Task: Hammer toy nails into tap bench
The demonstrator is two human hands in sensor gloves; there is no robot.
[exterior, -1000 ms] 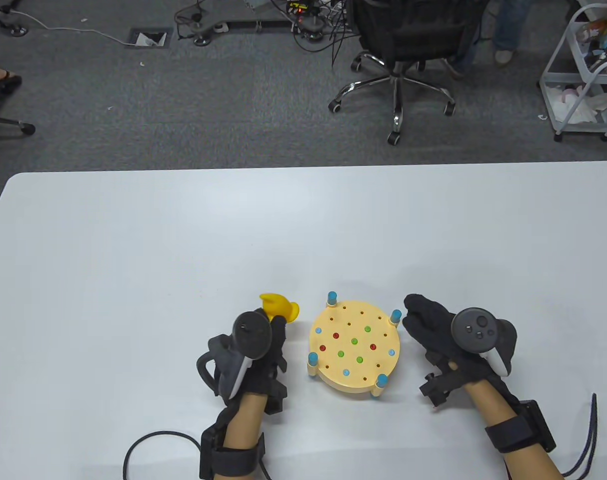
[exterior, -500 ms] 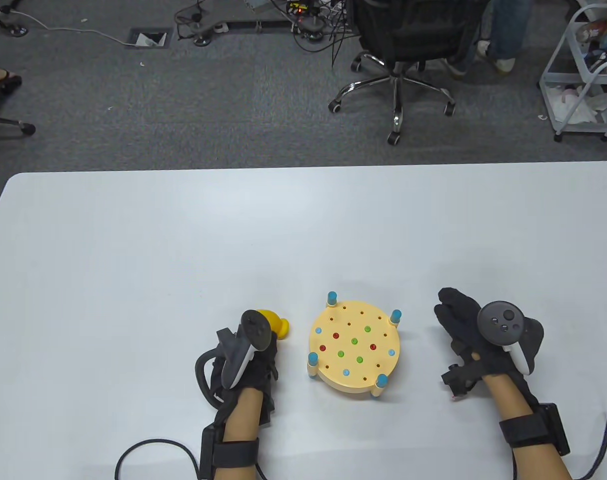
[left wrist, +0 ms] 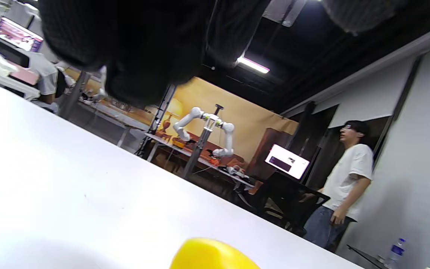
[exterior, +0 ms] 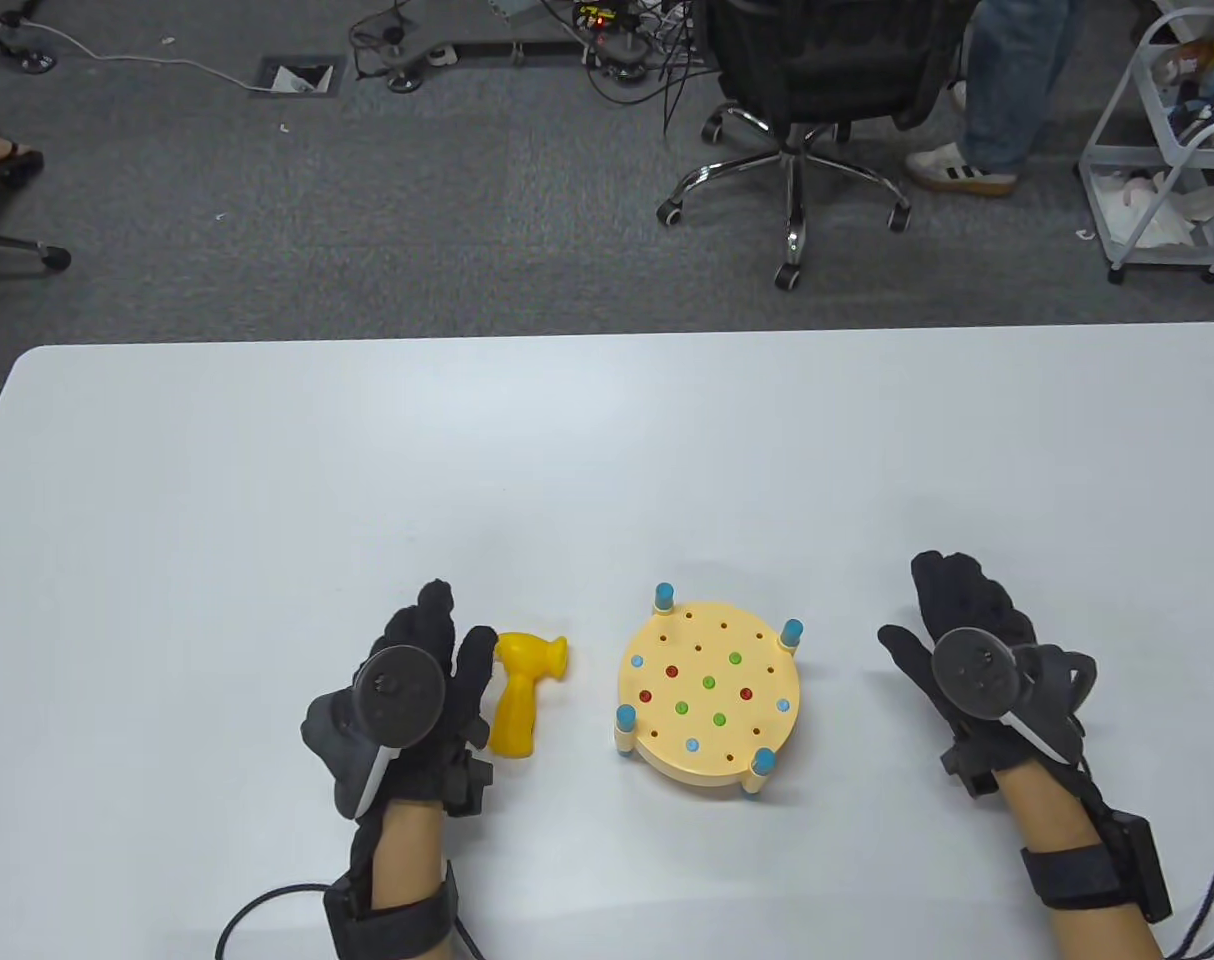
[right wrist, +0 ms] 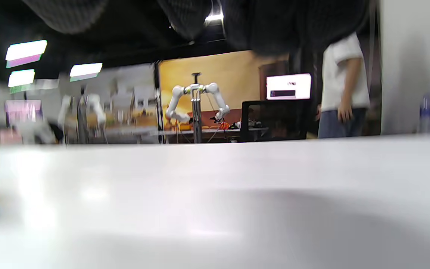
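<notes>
Tap bench (exterior: 708, 697) visible whole only from above, yellow hammer (exterior: 523, 695) lying free, both grips flat, empty.

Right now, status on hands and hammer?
Left hand open beside yellow hammer, not gripping. Right hand open, empty. Tap bench between them, unobstructed.

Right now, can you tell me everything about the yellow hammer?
The hammer is a small toy, all bright yellow and smooth like plastic. It lies flat on the white table, its stubby head pointing at the round bench and its fat handle pointing back towards the person. It sits between the bench and the left hand. The hand's fingers are right beside the handle, maybe just touching it, but they are not gripping it. The left wrist view shows only a blurry yellow bit.
</notes>
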